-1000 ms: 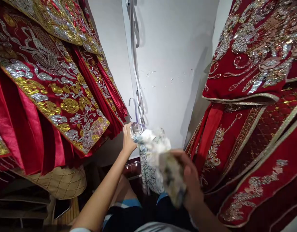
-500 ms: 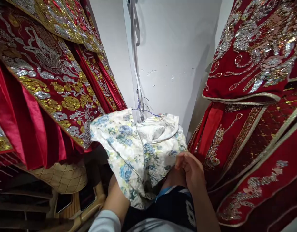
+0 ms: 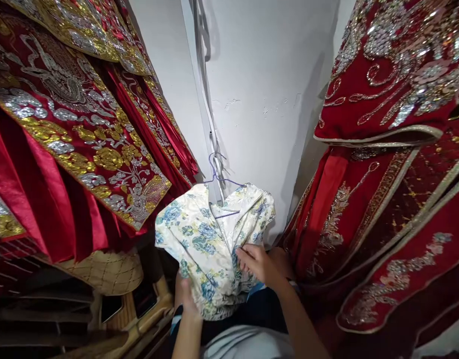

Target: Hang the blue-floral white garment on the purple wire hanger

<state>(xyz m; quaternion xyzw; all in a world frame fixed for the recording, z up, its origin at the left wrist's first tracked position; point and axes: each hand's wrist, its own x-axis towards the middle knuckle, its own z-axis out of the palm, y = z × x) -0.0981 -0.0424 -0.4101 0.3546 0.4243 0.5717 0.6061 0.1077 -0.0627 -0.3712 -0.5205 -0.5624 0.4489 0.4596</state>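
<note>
A short-sleeved white floral blouse [image 3: 199, 244] with blue roses and a gathered hem hangs spread on a purple wire hanger [image 3: 214, 169] in front of me. At the front opening, the fingers of my right hand [image 3: 258, 264] are pinched on the blouse's fabric edge. My left hand [image 3: 190, 303] is at the lower left side of the blouse, thumb up against its edge. That hand is smeared by motion, and its other fingers are hidden, so its grip does not show.
Red garments with gold and silver sequins [image 3: 113, 154] hang at the left, and beaded red garments [image 3: 393, 114] at the right. A white wall [image 3: 266, 65] stands behind, with a narrow metal strip [image 3: 199, 65]. At the lower left, flat dark devices [image 3: 111, 306] lie on wooden furniture [image 3: 126, 311].
The blouse has turned from bunched and folded to upright and spread on its hanger. My right hand has moved left onto its front; my left hand has come out from under it.
</note>
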